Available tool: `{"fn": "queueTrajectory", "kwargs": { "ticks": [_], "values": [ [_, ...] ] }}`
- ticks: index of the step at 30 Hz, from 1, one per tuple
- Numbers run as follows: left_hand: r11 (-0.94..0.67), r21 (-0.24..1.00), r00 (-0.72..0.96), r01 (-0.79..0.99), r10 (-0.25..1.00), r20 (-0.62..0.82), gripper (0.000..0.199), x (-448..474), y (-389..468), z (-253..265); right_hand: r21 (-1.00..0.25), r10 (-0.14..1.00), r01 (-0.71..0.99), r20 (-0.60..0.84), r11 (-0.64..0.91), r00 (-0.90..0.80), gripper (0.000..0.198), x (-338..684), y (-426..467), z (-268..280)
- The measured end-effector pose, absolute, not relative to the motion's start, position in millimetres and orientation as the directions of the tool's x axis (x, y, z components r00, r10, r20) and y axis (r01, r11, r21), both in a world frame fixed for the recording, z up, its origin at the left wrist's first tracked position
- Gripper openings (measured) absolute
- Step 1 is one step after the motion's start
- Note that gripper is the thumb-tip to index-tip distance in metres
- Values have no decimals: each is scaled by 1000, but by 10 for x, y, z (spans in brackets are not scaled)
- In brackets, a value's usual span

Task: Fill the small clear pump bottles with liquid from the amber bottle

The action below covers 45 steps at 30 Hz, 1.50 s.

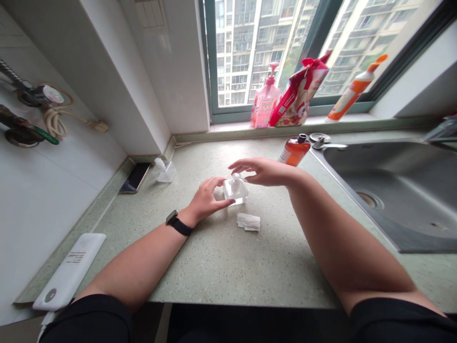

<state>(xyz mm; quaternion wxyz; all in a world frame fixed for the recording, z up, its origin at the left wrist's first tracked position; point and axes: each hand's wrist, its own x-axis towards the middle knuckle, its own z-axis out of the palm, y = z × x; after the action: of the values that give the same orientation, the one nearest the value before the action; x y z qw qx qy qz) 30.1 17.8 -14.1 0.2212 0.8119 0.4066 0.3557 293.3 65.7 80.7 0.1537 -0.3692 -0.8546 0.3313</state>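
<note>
Beside a grey stainless-steel sink (410,190) cut off at right, a pale green, speckled stone worktop (285,267). On the white windowsill (228,127) beyond the far edge: a red-and-white plastic packet (300,93), a translucent pink pump bottle (264,102) and a slanting orange-and-white squeeze bottle (352,93), all with print too blurred to read. By the worktop's near left corner, a white, slab-shaped device (67,274) with illegible markings. Toward the far edge, next to the sink, an amber bottle (296,151) with a black neck and unreadable white label, base hidden behind the right hand (264,171). Mid-worktop, grasped between thumb and fingers of the left hand (207,197), a clear square bottle (236,191), partly covered. Nearer the front edge, a folded white tissue (248,222). Right fingers loosely parted about the bottle's round, clear stopper (236,176); contact impossible to tell.
</note>
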Motion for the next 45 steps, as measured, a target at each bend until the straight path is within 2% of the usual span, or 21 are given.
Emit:
{"fn": "queueTrajectory", "kwargs": {
  "ticks": [6,11,18,23,28,40,45],
  "values": [
    [-576,654,418,491,814,403,62,304,178,-141,-666,654,485,6,567,-757,44,2885,717,757],
    [-566,656,415,499,821,393,60,307,172,-129,-665,670,491,18,562,-742,34,2847,742,703],
    [-548,665,400,507,833,382,61,293,189,-135,-575,696,527,107,626,-710,35,2800,722,663],
    [-546,678,401,492,833,380,61,290,183,-113,-642,667,468,92,607,-739,39,2815,765,611],
    [-551,684,404,479,830,385,58,292,183,-113,-670,664,447,91,592,-742,32,2808,775,586],
    [-523,667,266,530,850,455,59,269,205,-153,-627,690,401,317,667,-651,21,2683,772,429],
    [-541,656,215,527,831,513,68,270,216,-164,-581,686,419,376,698,-623,17,2635,730,468]
  ]
}}
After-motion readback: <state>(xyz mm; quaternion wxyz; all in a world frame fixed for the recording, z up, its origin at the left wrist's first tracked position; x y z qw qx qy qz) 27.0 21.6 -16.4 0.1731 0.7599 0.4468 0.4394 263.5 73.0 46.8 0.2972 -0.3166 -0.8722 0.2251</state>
